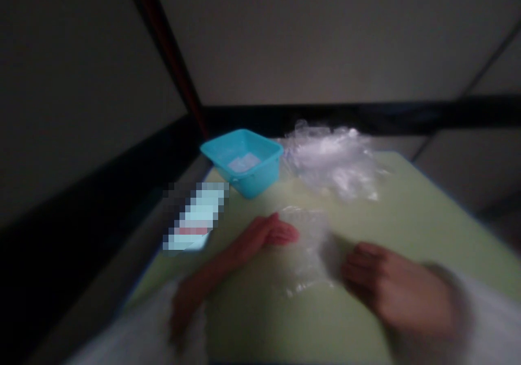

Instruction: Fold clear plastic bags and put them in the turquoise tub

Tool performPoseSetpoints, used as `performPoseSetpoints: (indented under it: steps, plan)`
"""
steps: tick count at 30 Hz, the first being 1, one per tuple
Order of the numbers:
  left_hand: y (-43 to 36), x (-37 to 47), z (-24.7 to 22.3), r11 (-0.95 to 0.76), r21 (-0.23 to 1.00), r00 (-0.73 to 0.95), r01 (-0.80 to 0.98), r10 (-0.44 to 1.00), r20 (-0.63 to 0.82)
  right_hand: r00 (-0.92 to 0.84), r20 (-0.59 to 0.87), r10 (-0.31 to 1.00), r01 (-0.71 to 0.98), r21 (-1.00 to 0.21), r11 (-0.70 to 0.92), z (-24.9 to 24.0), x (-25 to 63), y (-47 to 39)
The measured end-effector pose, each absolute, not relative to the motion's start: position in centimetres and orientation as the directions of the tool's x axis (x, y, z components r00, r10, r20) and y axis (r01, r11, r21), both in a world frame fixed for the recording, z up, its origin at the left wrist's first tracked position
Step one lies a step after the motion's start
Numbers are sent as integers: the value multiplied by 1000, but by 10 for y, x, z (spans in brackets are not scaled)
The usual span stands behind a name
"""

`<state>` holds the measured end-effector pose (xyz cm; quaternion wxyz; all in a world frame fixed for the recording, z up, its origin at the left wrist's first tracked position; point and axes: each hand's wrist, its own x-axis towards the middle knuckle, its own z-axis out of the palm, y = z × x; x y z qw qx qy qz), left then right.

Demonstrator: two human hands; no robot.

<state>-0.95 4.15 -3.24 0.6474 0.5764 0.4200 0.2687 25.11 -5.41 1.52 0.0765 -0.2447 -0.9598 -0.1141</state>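
Note:
A flat clear plastic bag point(311, 251) lies on the table in front of me. My left hand point(279, 232) is at its upper left part, fingers together and closed on the film; their tips look pinkish. To the right of the bag, my right hand point(378, 278) is closed, with its fingers curled under and close to the bag's edge. What those fingers hold, if anything, is hidden, and the picture is blurred there.
The yellow-green table point(240, 321) has a blue edge. At its back stand a turquoise plastic basket point(256, 184) with something whitish inside and a heap of clear plastic bags point(334, 158). A pixelated, lit pale object point(199, 215) is at the left edge. Walls point(325, 39) enclose the back.

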Motion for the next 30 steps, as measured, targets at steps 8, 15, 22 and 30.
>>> performPoseSetpoints:
  steps: [8, 15, 22, 30]
  plan:
    - [41, -10, -33, 186, 975, 460, 124, 860, -222, -861, 242, 447, 494, 190, 849, 4, 245, -57]
    - [41, -7, -28, 260, 955, 490, 143, 820, -297, -861, 275, 428, 479, 157, 864, 12, 250, -47]
    - [38, 1, -17, 264, 958, 542, 108, 792, -280, -836, 319, 446, 483, 47, 874, 17, 258, -32]
    - [36, 4, -12, 246, 962, 554, 117, 788, -269, -895, 324, 307, 360, 118, 926, 2, 265, -17]
